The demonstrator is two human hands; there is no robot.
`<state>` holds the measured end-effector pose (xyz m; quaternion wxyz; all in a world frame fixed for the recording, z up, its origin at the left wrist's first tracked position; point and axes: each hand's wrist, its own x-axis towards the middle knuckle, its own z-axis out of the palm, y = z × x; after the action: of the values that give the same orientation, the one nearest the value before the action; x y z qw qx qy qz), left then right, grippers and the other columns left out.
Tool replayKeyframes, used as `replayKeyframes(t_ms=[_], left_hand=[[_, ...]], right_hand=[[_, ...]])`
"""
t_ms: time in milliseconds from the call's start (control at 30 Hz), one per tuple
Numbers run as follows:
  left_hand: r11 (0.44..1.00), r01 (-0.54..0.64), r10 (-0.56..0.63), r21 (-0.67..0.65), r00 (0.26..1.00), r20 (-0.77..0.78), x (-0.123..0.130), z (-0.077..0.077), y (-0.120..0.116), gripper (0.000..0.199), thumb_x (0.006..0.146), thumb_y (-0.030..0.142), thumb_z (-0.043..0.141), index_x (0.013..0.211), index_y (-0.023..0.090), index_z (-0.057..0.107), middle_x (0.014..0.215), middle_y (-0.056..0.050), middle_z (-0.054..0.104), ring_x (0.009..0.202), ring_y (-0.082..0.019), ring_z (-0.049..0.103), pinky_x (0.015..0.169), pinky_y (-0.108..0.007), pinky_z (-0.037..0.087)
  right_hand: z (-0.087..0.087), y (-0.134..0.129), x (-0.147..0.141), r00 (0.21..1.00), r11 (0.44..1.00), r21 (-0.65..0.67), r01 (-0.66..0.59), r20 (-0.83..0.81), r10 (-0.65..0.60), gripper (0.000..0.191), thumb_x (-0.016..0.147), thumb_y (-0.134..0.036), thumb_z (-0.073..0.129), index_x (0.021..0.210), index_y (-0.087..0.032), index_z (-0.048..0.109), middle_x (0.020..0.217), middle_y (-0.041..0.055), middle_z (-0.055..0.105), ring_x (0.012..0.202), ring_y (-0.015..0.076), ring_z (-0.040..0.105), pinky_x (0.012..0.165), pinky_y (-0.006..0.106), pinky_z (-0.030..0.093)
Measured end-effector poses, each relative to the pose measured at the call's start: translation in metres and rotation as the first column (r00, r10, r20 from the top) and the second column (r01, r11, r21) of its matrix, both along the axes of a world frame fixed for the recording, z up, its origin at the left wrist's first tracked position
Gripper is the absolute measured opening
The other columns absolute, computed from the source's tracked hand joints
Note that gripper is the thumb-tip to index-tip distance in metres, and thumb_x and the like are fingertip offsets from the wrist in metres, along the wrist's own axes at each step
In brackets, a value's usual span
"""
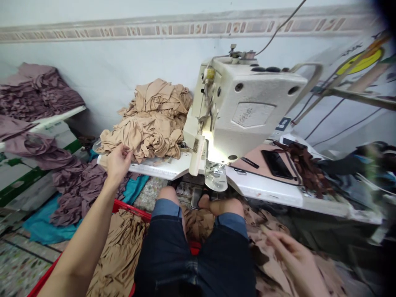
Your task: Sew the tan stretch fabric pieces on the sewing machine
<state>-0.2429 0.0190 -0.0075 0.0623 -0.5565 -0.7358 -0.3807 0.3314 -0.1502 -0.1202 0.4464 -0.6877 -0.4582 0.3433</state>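
Note:
My left hand (119,161) is at the front left edge of the tan fabric pile (154,123), its thumb and fingers pinched on a bit of that tan cloth. The pile lies on the white table left of the sewing machine (247,99), whose lamp lights the needle area. At the lower right, my right hand (293,255) hangs over pinkish-brown fabric pieces (266,264). Its fingers are brought together and slightly blurred; whether anything is between them I cannot make out.
A red crate (145,214) of tan fabric stands beside my left leg. Mauve fabric (77,185) spills down at the left over boxes and teal cloth (52,222). A black phone (276,163) and dark brown strips (309,167) lie right of the machine.

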Motion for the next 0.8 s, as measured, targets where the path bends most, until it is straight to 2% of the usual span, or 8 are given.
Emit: replayKeyframes(t_ms=[100, 200, 367, 433, 533, 633, 733, 800], left_hand=[[0.997, 0.037, -0.035, 0.066, 0.999, -0.022, 0.005, 0.011, 0.001, 0.019, 0.091, 0.035, 0.067, 0.092, 0.017, 0.073, 0.080, -0.004, 0.064, 0.071, -0.022, 0.062, 0.071, -0.032, 0.049], [0.955, 0.160, -0.134, 0.250, 0.984, -0.117, 0.025, 0.034, -0.017, 0.020, 0.092, 0.038, 0.071, 0.091, 0.019, 0.075, 0.098, -0.008, 0.066, 0.094, -0.026, 0.066, 0.086, -0.036, 0.054], [0.806, 0.543, -0.573, 0.235, 0.816, 0.081, 0.081, 0.058, -0.073, 0.020, 0.098, 0.038, 0.071, 0.088, 0.022, 0.077, 0.108, -0.010, 0.069, 0.108, -0.027, 0.067, 0.098, -0.041, 0.055], [0.712, 0.681, -0.692, 0.171, 0.642, 0.330, 0.102, 0.049, -0.092, 0.027, 0.098, 0.044, 0.072, 0.084, 0.021, 0.078, 0.103, -0.011, 0.070, 0.103, -0.028, 0.069, 0.092, -0.041, 0.057], [0.601, 0.790, -0.660, 0.121, 0.404, 0.634, 0.131, 0.020, -0.110, 0.035, 0.098, 0.051, 0.072, 0.084, 0.019, 0.074, 0.089, -0.009, 0.069, 0.086, -0.025, 0.067, 0.079, -0.036, 0.056], [0.593, 0.802, -0.544, 0.065, 0.340, 0.767, 0.152, -0.012, -0.120, 0.037, 0.098, 0.052, 0.073, 0.083, 0.018, 0.071, 0.080, -0.004, 0.063, 0.075, -0.018, 0.059, 0.071, -0.029, 0.050], [0.626, 0.779, -0.423, 0.019, 0.319, 0.848, 0.162, -0.032, -0.122, 0.040, 0.096, 0.055, 0.074, 0.084, 0.017, 0.069, 0.076, 0.000, 0.058, 0.062, -0.011, 0.047, 0.057, -0.023, 0.039], [0.650, 0.760, -0.338, 0.006, 0.282, 0.898, 0.162, -0.039, -0.120, 0.042, 0.093, 0.058, 0.077, 0.086, 0.018, 0.068, 0.072, 0.003, 0.054, 0.054, -0.008, 0.038, 0.049, -0.021, 0.029]], right_hand=[[-0.006, 0.008, -0.050, 0.967, 0.967, -0.010, -0.254, 0.011, 0.254, 0.058, 0.077, -0.076, 0.078, 0.073, -0.019, 0.082, 0.069, 0.0071, 0.075, 0.066, 0.0239, 0.070, 0.062, 0.028, 0.059], [-0.003, 0.018, -0.081, 0.917, 0.918, 0.027, -0.396, 0.056, 0.394, 0.057, 0.087, -0.072, 0.071, 0.068, -0.019, 0.077, 0.066, 0.0049, 0.071, 0.064, 0.0211, 0.065, 0.061, 0.027, 0.055], [0.021, 0.032, -0.122, 0.885, 0.879, 0.099, -0.466, 0.070, 0.461, 0.047, 0.092, -0.064, 0.072, 0.080, -0.020, 0.081, 0.079, 0.0086, 0.076, 0.075, 0.0247, 0.070, 0.066, 0.030, 0.055], [0.034, 0.032, -0.145, 0.894, 0.877, 0.173, -0.448, 0.089, 0.439, 0.036, 0.096, -0.054, 0.073, 0.095, -0.020, 0.084, 0.093, 0.0113, 0.077, 0.071, 0.0228, 0.067, 0.059, 0.030, 0.053], [0.045, 0.026, -0.181, 0.892, 0.853, 0.264, -0.451, 0.094, 0.443, 0.035, 0.096, -0.036, 0.074, 0.127, -0.023, 0.078, 0.125, 0.0150, 0.073, 0.070, 0.0201, 0.064, 0.056, 0.030, 0.051], [0.045, 0.019, -0.203, 0.813, 0.780, 0.259, -0.570, 0.041, 0.580, 0.046, 0.089, -0.021, 0.074, 0.135, -0.025, 0.073, 0.126, 0.0111, 0.074, 0.082, 0.0221, 0.067, 0.067, 0.031, 0.053], [0.041, 0.016, -0.206, 0.739, 0.733, 0.197, -0.652, -0.052, 0.671, 0.018, 0.092, -0.018, 0.067, 0.106, -0.022, 0.078, 0.090, 0.0034, 0.073, 0.075, 0.0197, 0.065, 0.068, 0.029, 0.050], [0.042, 0.017, -0.199, 0.748, 0.755, 0.167, -0.635, -0.112, 0.654, 0.009, 0.096, -0.025, 0.068, 0.091, -0.020, 0.074, 0.081, 0.0013, 0.068, 0.071, 0.0180, 0.063, 0.066, 0.027, 0.048]])
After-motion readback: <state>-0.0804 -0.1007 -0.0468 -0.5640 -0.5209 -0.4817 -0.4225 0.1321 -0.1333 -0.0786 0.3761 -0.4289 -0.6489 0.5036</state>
